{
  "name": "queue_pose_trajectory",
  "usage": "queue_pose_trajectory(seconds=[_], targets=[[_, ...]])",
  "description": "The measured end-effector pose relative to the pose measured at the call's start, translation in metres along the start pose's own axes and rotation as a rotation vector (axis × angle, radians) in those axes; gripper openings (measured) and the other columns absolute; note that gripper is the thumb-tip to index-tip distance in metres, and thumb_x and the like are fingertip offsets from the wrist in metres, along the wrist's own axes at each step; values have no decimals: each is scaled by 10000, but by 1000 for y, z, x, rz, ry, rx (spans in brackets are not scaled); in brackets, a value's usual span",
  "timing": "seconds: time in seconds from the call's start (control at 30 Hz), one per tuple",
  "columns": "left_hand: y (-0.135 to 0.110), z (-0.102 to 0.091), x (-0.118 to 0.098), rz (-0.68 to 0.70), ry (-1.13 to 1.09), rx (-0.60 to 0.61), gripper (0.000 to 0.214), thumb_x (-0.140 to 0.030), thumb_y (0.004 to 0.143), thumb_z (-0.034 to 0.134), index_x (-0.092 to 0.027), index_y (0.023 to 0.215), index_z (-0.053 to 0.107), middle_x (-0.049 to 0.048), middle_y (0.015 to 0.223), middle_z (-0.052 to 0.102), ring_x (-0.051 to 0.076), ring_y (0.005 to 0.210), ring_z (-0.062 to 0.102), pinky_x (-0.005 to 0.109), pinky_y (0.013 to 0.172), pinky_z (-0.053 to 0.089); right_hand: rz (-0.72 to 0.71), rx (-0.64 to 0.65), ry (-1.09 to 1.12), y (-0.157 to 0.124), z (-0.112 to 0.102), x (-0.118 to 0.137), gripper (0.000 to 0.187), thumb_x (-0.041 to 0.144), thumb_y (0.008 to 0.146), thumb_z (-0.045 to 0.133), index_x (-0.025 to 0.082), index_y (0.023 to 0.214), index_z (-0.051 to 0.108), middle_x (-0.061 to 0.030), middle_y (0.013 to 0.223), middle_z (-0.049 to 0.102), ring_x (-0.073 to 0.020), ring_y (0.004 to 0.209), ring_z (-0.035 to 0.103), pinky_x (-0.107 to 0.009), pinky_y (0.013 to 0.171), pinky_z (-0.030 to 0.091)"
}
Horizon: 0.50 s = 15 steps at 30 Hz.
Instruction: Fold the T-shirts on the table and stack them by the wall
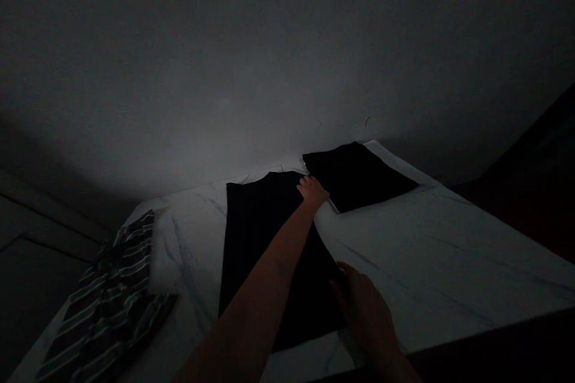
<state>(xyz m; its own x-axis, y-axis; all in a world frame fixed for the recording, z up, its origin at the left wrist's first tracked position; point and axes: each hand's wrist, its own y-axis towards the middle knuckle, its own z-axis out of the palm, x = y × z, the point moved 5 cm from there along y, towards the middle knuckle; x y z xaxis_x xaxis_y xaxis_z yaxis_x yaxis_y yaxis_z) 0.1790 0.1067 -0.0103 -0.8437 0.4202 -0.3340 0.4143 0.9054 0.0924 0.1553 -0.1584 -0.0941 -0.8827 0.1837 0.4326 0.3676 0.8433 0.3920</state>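
A black garment (256, 239) lies spread on the marble-patterned table; its exact kind is hard to make out in the dim light. My left hand (313, 189) reaches across it, fingers bent over its far right corner. Lower down, my right hand (366, 305) has thumb and fingers closed about the garment's right edge, near its close end. My left forearm covers part of the cloth. Just beyond my left hand, a second black garment (359, 176) lies flat at the back of the table.
On the table's left side lies a dark striped garment (112, 299), rumpled and hanging toward the edge. The white table (449, 257) with grey veins backs against a plain wall (233, 71). Dark areas border the table's right and front edges.
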Motion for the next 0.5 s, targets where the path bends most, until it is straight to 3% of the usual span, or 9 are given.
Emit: queue_pose_trajectory(seconds=[0.17,0.3,0.4,0.5], targets=[[12,8,4,-163,-57,-138,355,-115,948,423,-52,1268,566,249,1268,557,312,1184,531,438,933,467,50,110,-83,6,-6,3,240,402,933,473,280,1046,646,-77,798,721,-231,663,702,-320,527,496],[21,4,9,-198,-188,-176,334,-67,954,385,-69,1165,644,233,1212,600,298,1176,564,421,925,488,68,200,-120,11,-14,11,180,340,926,520,212,917,646,-66,779,705,-216,718,696,-291,599,485],[29,-10,21,-218,-370,-205,246,-112,920,513,-106,1106,674,209,1221,619,300,1203,573,407,950,485,2,136,-7,13,-19,20,122,264,916,514,216,910,626,-54,798,701,-198,729,682,-284,621,487],[41,-35,61,-284,-629,-228,204,-224,896,615,-125,1060,685,174,1136,671,313,1155,616,406,935,496,-179,8,170,11,-24,39,134,178,879,511,220,957,612,-50,845,692,-189,762,667,-291,670,510]])
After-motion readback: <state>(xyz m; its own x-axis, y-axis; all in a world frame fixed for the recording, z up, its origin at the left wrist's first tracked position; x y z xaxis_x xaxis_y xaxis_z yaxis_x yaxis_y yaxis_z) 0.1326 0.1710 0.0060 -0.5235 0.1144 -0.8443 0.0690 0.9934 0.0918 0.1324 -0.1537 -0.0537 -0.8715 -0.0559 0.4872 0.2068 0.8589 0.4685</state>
